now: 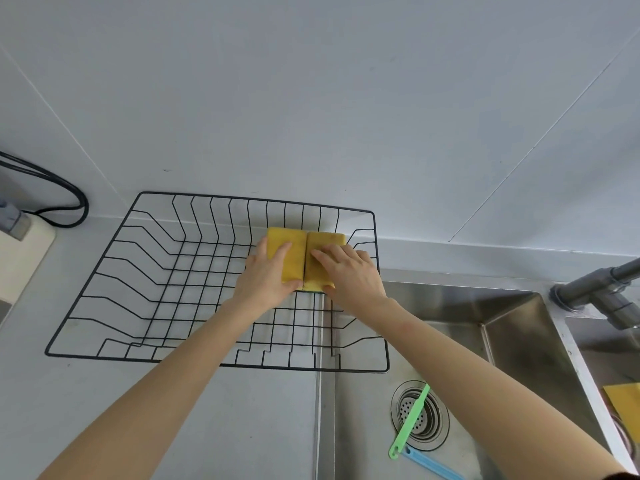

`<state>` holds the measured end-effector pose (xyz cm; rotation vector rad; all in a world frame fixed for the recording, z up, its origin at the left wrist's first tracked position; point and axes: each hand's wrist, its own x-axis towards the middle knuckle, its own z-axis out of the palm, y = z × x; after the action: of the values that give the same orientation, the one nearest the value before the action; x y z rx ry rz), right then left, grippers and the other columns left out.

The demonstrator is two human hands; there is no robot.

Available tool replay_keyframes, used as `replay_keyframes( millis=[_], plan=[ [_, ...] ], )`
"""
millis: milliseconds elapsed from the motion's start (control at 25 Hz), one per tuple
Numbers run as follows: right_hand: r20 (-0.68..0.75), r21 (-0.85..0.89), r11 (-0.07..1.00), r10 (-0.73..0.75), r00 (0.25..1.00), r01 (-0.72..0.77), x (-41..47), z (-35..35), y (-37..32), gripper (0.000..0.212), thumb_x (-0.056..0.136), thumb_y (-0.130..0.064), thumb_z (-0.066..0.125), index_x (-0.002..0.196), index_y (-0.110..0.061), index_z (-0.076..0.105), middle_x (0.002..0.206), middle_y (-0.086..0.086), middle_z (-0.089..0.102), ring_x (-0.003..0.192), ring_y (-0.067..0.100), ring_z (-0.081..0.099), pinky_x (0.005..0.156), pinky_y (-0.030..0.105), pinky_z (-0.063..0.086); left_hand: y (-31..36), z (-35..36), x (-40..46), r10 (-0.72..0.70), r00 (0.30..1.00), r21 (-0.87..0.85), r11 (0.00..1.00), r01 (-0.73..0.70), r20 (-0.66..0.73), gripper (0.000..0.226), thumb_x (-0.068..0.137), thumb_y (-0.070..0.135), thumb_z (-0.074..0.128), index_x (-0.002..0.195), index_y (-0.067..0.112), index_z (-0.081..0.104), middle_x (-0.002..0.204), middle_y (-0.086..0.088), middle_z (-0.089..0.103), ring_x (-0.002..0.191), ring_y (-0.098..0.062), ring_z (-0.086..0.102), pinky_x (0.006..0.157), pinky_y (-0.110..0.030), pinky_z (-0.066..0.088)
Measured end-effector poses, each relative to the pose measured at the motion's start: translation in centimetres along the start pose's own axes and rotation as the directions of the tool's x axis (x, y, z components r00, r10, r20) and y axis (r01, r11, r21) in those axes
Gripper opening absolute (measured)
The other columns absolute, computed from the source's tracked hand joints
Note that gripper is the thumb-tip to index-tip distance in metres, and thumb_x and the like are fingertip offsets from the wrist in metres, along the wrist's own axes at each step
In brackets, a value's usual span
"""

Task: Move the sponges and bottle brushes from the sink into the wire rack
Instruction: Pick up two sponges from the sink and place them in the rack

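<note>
Two yellow sponges lie side by side in the back right part of the black wire rack (104, 265). My left hand (266, 275) grips the left sponge (289, 251), thumb under its near edge. My right hand (349, 275) rests on the right sponge (323, 249), fingers over its top and near edge. In the left sink basin (512, 327) a green bottle brush handle (410, 420) lies across the drain, and a blue brush handle (431, 464) lies below it. A third yellow sponge (625, 403) sits in the right basin; the frame edge cuts it off.
The rack's right end overhangs the sink's left edge. A grey faucet (595, 289) stands behind the divider between the basins. A white board (20, 247) and black cables (65, 199) lie at the far left on the grey counter (242, 420).
</note>
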<state>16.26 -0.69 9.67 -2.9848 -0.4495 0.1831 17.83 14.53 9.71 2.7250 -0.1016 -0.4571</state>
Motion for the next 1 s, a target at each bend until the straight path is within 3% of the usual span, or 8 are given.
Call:
replay_keyframes(
  millis=[200, 440, 600, 840, 1000],
  plan=[
    [0.009, -0.021, 1.000, 0.004, 1.000, -0.003, 0.0, 0.1, 0.0, 0.063, 0.086, -0.022, 0.057, 0.143, -0.020, 0.030, 0.144, 0.003, 0.039, 0.130, 0.026, 0.036, 0.106, 0.036, 0.028, 0.9, 0.4, -0.1, -0.019, 0.998, 0.035, 0.999, 0.022, -0.062, 0.072, 0.084, 0.035, 0.060, 0.143, 0.023, 0.021, 0.155, -0.012, 0.006, 0.133, -0.036, 0.029, 0.101, -0.044, 0.039],
    [0.052, 0.025, 0.997, 0.070, 0.996, -0.071, -0.3, -0.9, -0.6, 0.064, 0.084, -0.027, 0.059, 0.142, -0.023, 0.031, 0.145, 0.001, 0.036, 0.135, 0.024, 0.032, 0.115, 0.040, 0.017, 0.2, -0.8, 0.0, -0.005, 0.997, 0.088, 0.996, -0.002, 0.083, 0.081, 0.084, 0.041, 0.058, 0.147, 0.025, 0.009, 0.157, -0.013, -0.004, 0.137, -0.036, 0.027, 0.108, -0.047, 0.035],
    [0.017, 0.097, 0.990, 0.103, 0.995, -0.104, -1.8, -2.1, -0.5, 0.058, 0.087, -0.032, 0.056, 0.140, -0.022, 0.034, 0.146, 0.003, 0.037, 0.137, 0.025, 0.030, 0.119, 0.041, 0.013, 0.8, -1.9, -1.2, 0.040, 0.999, 0.189, 0.981, -0.039, -0.003, 0.079, 0.085, 0.045, 0.053, 0.147, 0.026, 0.008, 0.157, -0.013, 0.008, 0.140, -0.034, 0.025, 0.110, -0.048, 0.030],
    [-0.011, 0.167, 0.975, 0.152, 0.988, -0.148, -5.8, -4.3, -0.2, 0.057, 0.090, -0.035, 0.050, 0.142, -0.021, 0.031, 0.154, 0.004, 0.028, 0.144, 0.021, 0.019, 0.120, 0.041, 0.005, 2.9, -3.3, -4.6, 0.073, 0.997, 0.237, 0.969, -0.070, -0.002, 0.072, 0.087, 0.047, 0.046, 0.146, 0.025, 0.011, 0.152, -0.013, 0.023, 0.137, -0.033, 0.028, 0.109, -0.046, 0.030],
    [-0.039, 0.177, 0.970, 0.175, 0.984, -0.166, -9.8, -5.7, 0.7, 0.058, 0.092, -0.036, 0.046, 0.144, -0.022, 0.026, 0.156, 0.003, 0.024, 0.146, 0.021, 0.014, 0.120, 0.042, 0.002, 5.1, -3.7, -7.8, 0.099, 0.995, 0.233, 0.968, -0.094, -0.006, 0.070, 0.088, 0.046, 0.044, 0.146, 0.024, 0.010, 0.151, -0.013, 0.024, 0.139, -0.033, 0.025, 0.110, -0.048, 0.030]
  ],
)
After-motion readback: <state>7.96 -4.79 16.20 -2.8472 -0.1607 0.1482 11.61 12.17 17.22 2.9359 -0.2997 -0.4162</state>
